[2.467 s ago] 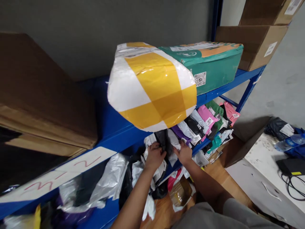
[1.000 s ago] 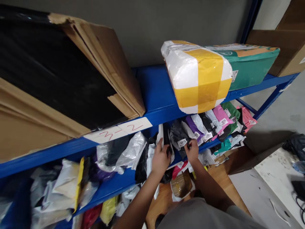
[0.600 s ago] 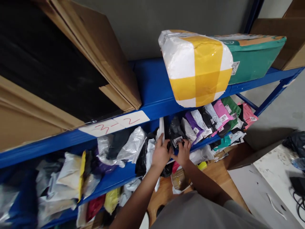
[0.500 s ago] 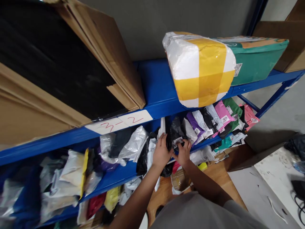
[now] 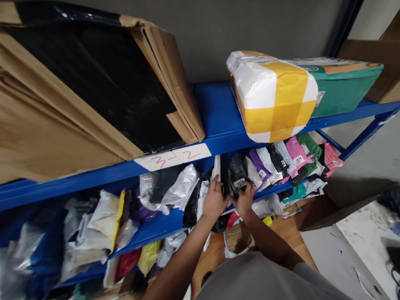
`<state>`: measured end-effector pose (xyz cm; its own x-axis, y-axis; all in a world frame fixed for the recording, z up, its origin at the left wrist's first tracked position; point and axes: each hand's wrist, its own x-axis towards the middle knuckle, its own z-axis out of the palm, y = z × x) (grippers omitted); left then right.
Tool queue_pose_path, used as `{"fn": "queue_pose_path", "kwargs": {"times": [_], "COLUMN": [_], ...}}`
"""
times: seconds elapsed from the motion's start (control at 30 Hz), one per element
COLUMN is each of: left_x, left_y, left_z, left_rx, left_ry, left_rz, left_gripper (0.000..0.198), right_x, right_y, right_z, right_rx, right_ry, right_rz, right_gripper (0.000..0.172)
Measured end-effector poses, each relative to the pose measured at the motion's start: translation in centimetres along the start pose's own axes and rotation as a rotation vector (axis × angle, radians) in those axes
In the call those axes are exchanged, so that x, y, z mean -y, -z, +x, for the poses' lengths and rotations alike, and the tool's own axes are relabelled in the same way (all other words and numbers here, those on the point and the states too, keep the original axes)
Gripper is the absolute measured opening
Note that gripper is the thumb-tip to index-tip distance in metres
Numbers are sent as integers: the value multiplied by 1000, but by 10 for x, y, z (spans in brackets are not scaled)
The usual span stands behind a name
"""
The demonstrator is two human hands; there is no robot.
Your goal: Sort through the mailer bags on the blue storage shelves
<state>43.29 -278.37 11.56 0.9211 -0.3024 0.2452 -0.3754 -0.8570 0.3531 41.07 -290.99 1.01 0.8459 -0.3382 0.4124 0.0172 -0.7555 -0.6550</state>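
I judge the step in hand to be working through the row of bags: both hands are in it, right of centre in the frame. My right hand (image 5: 244, 198) curls at the lower end of the dark grey bag (image 5: 236, 170), just under its white label (image 5: 239, 182); I can't tell whether it pinches the plastic. My left hand (image 5: 215, 200) lies against the white packet (image 5: 216, 166), fingers slightly bent, its grip hidden from me. The next move, I'd say, calls for a sure pinch without dragging neighbours. The bag sits on the lower blue shelf (image 5: 170, 223), soft, creased and dull, beside a pale bag (image 5: 252, 173).
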Motion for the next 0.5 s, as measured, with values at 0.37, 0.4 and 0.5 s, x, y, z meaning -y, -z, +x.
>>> {"fn": "queue_pose_path", "kwargs": {"times": [0.37,0.4,0.5], "left_x": [4,3,-6], "left_y": [-9,-11,-22], "left_z": [0,1,5], "left_rx": [-52,-63,-80], "left_ry": [-41,-48,-49], "left_rz": [-16,-20,-26], "left_gripper": [33,31,28], "right_x": [0,-3,-12], "right_y": [-26,-27,-30], "right_z": [1,1,-4], "right_rx": [-7,-53,-197], "right_ry": [-19,-15,48], "right_rz": [161,185,251], "right_gripper": [5,5,15]}}
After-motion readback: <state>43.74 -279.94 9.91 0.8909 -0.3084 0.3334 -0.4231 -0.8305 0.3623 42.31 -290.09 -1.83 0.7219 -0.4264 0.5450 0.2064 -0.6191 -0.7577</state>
